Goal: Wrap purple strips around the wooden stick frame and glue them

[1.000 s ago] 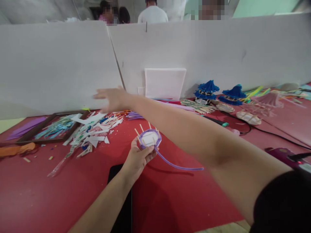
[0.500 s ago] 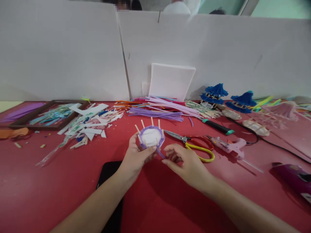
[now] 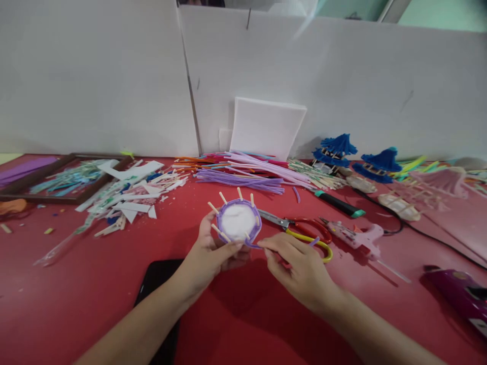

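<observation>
One hand [image 3: 209, 256] (left) holds disc [image 3: 239, 222].

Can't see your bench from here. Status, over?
Left grip holding white disc ringed with sticks. Right grip pinching purple strand at disc's edge. Nearby: scissors, just beyond right grip.

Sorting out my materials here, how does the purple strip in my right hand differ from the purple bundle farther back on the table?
The purple strip is a single length; the purple bundle holds many. The strip is pinched in your right hand and leads to the rim of the round piece, while the bundle lies on the red table. Both are purple and slender.
</observation>
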`<state>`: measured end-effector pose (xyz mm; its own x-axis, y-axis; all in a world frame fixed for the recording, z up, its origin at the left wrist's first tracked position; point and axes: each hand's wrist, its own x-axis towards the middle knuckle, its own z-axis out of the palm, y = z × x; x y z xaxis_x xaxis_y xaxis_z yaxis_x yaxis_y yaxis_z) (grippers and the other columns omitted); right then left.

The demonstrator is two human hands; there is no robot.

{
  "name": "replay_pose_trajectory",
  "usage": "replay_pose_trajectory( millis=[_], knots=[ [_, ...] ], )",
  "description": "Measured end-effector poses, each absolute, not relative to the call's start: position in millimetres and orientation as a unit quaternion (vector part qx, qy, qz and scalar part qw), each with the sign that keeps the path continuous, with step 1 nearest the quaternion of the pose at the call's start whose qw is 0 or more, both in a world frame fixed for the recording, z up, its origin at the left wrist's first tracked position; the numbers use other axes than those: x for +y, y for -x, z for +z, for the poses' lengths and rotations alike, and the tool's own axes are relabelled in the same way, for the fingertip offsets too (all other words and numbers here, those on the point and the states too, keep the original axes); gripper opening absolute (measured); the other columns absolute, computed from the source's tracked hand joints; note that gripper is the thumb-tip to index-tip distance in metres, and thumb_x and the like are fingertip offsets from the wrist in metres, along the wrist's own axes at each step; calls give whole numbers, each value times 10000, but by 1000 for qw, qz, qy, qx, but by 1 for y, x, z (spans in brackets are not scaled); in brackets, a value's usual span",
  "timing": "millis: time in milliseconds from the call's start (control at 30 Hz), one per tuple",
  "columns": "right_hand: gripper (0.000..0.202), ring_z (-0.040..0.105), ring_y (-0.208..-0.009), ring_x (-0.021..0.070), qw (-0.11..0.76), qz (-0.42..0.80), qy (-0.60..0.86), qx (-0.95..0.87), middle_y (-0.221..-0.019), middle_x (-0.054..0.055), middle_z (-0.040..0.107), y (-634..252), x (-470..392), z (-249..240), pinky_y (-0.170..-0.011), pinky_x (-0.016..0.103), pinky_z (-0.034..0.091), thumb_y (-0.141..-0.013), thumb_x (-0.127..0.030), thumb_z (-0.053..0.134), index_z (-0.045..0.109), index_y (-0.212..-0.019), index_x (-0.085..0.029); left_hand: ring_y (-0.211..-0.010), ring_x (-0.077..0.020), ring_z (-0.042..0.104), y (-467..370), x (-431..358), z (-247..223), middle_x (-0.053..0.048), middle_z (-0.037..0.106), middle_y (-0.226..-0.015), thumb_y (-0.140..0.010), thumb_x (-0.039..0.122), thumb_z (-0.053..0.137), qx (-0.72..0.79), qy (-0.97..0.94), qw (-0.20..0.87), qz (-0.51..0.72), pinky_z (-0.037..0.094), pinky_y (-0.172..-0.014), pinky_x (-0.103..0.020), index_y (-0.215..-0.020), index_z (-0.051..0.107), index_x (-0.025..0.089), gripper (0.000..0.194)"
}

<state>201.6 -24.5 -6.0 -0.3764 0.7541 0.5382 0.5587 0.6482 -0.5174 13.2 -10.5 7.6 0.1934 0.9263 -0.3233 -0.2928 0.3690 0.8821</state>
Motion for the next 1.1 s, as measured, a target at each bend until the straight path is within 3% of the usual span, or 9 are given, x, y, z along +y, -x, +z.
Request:
replay_pose_trajectory(
  millis=[167,300,533,733,1000,1100],
  knots=[
    [154,635,-690,157,368,101,391,-838,-785,35,677,-205,-26,-5,-626,254,506,-856,-169,530,642,-949,-219,-629,-177,687,-16,-12,8,-37,709,-710,-664,142,761,446,-358,690,444,572,-694,-351,-1405,154,236,963],
    [170,673,-696,167,385,94,434,-809,-786,28,715,-206,-26,-9,-650,247,535,-850,-307,600,624,-997,-225,-589,-166,676,-16,-13,9,-42,710,-689,-669,147,759,440,-370,698,427,567,-655,-315,-1438,51,218,1047],
    [264,698,-763,180,347,115,373,-853,-907,60,736,-207,-24,-13,-662,266,555,-907,-204,482,626,-1126,-239,-626,-179,687,-10,-14,8,-50,712,-699,-705,178,735,440,-379,720,380,553,-631,-288,-1463,79,254,1005],
    [239,703,-724,166,351,165,366,-846,-872,50,743,-205,-22,-11,-648,248,560,-884,-158,496,658,-1055,-198,-665,-146,680,-5,-12,10,-29,696,-741,-722,181,727,431,-380,744,341,536,-672,-270,-1464,59,304,1006],
    [218,714,-768,181,396,167,358,-829,-929,40,746,-204,-21,-12,-677,263,571,-861,-157,533,689,-985,-245,-690,-156,669,-2,-12,10,-37,679,-777,-684,171,752,398,-428,736,342,535,-662,-272,-1457,73,295,1036],
    [229,692,-652,161,397,173,364,-825,-840,38,746,-204,-22,-13,-596,250,547,-878,-193,517,670,-1040,-243,-684,-160,665,-2,-11,9,-30,673,-762,-683,193,759,392,-428,738,345,538,-662,-280,-1455,40,293,1060]
  ],
)
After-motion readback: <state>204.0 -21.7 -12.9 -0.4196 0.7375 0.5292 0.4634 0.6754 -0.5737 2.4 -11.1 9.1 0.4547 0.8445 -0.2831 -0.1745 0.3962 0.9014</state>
